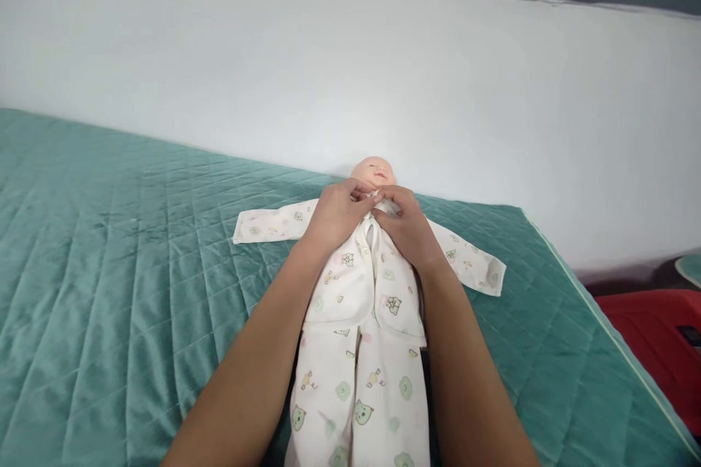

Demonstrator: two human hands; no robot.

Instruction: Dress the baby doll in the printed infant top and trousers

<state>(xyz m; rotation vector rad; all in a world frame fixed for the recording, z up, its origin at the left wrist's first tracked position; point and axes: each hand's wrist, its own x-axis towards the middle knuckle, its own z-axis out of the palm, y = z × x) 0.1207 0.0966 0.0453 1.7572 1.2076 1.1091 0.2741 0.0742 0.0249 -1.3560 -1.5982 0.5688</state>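
Observation:
A baby doll [377, 169] lies on its back, its head toward the wall. It wears a white printed jacket [334, 284] and matching trousers [383, 408]. Both sleeves stretch out sideways, and the jacket front hangs apart below the neck. At the collar, my left hand [338, 213] pinches the cloth between thumb and fingers. Close against it, my right hand [404, 228] also has its fingers closed on the collar edge. The fingertips of both hands nearly meet under the doll's chin. Whatever fastener lies between them is hidden.
A green quilted cover [136, 270] spreads under the doll, its edge running down at the right. Behind stands a white wall [274, 66] with a dark band on top. Beyond the right edge is a red plastic object [651, 336].

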